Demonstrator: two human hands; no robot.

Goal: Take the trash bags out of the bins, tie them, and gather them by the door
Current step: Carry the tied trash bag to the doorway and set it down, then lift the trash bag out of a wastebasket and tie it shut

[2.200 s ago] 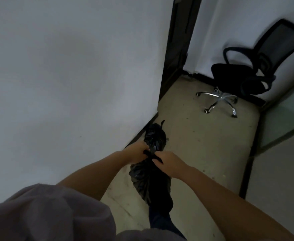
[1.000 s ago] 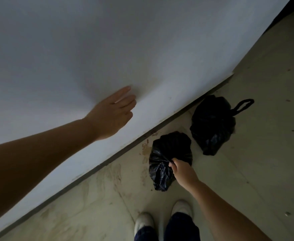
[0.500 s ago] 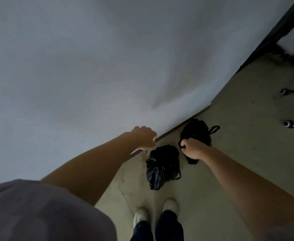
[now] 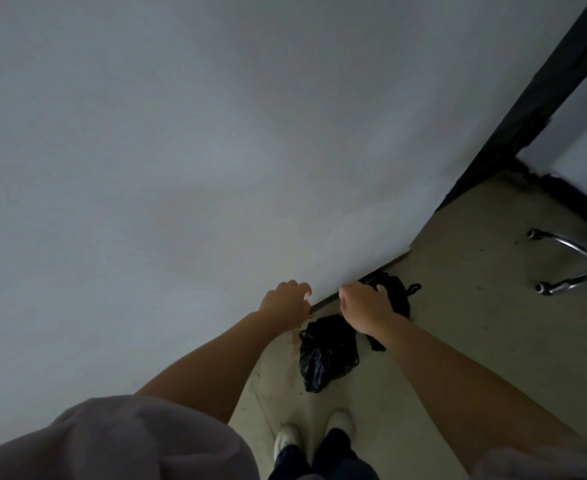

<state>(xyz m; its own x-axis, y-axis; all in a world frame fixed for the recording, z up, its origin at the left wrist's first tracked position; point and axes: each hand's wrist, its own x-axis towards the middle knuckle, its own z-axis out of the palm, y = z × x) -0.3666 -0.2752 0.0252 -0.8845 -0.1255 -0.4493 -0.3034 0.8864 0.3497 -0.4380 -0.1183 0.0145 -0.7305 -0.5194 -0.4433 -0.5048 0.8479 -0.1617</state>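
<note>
Hovering hands (image 4: 326, 303) above two trash bags (image 4: 326, 351)

Both trash bags are glossy black: the near bag (image 4: 326, 351) and the far bag (image 4: 394, 299). The wall (image 4: 181, 150) is plain pale grey-white, the door frame (image 4: 541, 95) black, the floor (image 4: 465, 327) dull beige with dark specks, the shoes (image 4: 287, 439) white, the sleeve (image 4: 129, 441) pale mauve-grey, the chair base (image 4: 576, 265) shiny chrome

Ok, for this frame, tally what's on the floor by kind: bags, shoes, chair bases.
Black trash bags: 2 (near one, far one)
White shoes: 2 (left, right)
Chrome chair bases: 1, partly cut off
Total: 5
</note>
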